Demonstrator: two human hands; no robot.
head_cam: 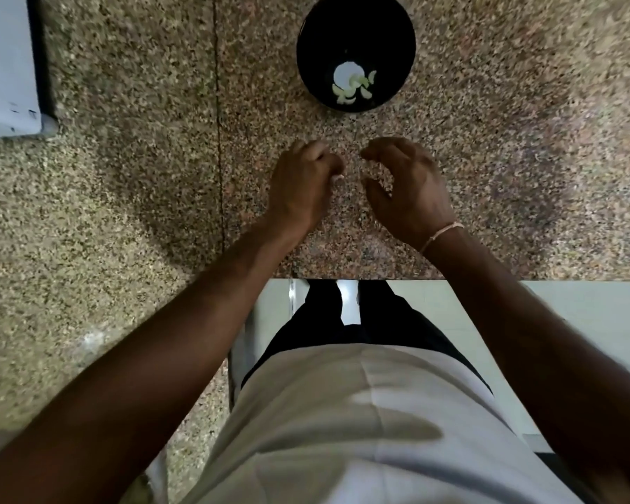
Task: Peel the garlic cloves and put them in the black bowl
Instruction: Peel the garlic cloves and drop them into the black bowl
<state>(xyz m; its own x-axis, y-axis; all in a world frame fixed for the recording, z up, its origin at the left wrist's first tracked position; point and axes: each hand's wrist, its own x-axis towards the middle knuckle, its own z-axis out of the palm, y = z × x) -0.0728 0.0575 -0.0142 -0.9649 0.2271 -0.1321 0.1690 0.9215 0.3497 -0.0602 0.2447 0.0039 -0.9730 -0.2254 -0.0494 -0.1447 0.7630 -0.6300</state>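
Both hands low over the speckled worktop (pixel 124 176), side by side, a narrow gap between. Left hand (pixel 302 183) curled tight, fingertips and thumb bunched toward the gap, a small pale fleck (pixel 339 177) at the thumb tip, probably a garlic clove or a scrap of its skin; too small to tell which. Right hand (pixel 408 187) arched and loose, fingers bent but apart, thumb held away from them, nothing visible inside. Black bowl (pixel 355 49) straight ahead of the hands, well apart from the fingertips, with several peeled cloves (pixel 353 87) and 1 bright glare spot in its bottom. Grey-white slab (pixel 8 63) far off to the left of the left hand. Likely step: stripping skin from the piece in the left-hand pinch. Risks from here: clove so small and slick that a hard squeeze may shoot it out of the pinch, onto the mottled stone where a pale bit hides easily, or back over the worktop edge just behind the wrists to the floor. Skin fragments may cling to damp fingers and ride into the bowl along with the clove. A careless reach forward may knock the bowl's near rim and scatter what lies inside.
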